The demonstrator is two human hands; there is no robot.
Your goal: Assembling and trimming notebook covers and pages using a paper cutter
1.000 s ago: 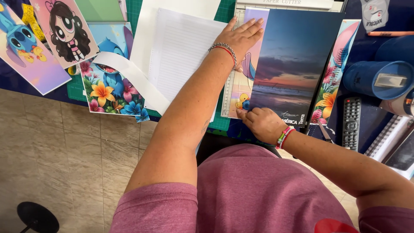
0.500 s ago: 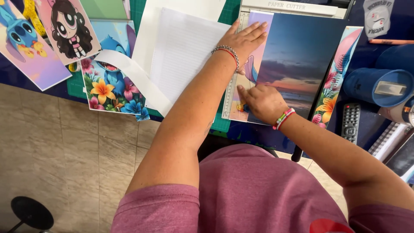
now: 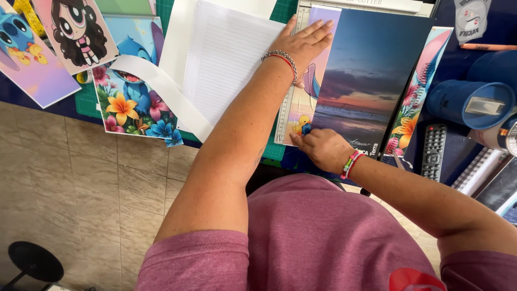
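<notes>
a: where's the sheet rn?

b: printed cartoon sheet lies flat on the paper trimmer at the far edge of the bench, half under a dark sunset cover. left hand is pressed flat on its top part, fingers spread, gripping nothing.

a: right hand?

b: right hand is at the sheet's near edge, fingers curled together on a small blue slider, looks like the cutter knob. can't tell how tight the pinch is.

a: how'd the sheet handle?

b: imo light, thin, glossy, so slippery on the trimmer bed and quick to crease. best held w/ a flat palm, or lifted by an edge/corner.

a: other stuff?

b: lined white paper just left of the trimmer on a green cutting mat, floral cartoon print further left, smooth card look. remote and blue cylinder toward the right edge, hard plastic.
</notes>
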